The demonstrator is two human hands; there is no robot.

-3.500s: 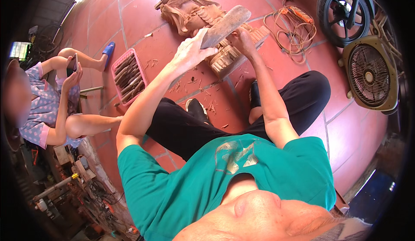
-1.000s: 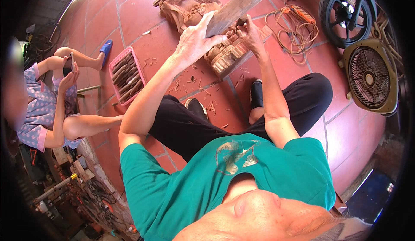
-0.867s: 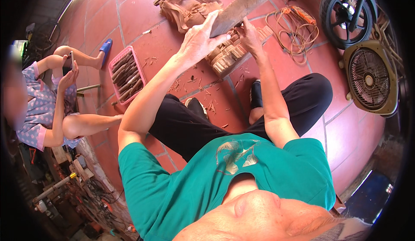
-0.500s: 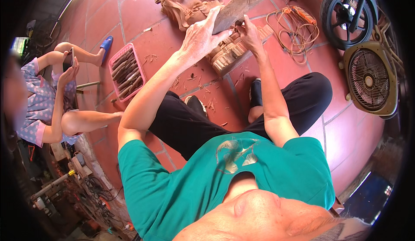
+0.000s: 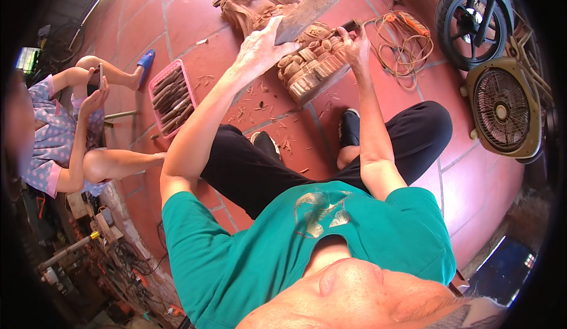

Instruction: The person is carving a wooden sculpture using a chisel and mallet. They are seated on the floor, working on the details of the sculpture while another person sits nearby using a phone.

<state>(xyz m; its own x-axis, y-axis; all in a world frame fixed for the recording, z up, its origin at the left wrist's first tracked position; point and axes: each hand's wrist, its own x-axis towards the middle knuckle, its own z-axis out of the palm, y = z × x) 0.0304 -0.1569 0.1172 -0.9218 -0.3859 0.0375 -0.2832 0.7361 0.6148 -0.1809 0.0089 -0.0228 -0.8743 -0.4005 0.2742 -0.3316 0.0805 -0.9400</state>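
The left grip [image 5: 258, 48] is clasping a flat grey-brown wooden paddle [image 5: 310, 12] by one end, seemingly for leverage; the right grip [image 5: 356, 47] is pinching a dark tool [image 5: 352, 25] near a brown carved-wood statue [image 5: 316, 59] lying on red tiles [image 5: 195, 10].

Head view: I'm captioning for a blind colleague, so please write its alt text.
A person's left hand holds a flat wooden paddle, the right hand a small dark object, by a carved wooden figure lying on red tiles. A pink basket of dark rods sits nearby.
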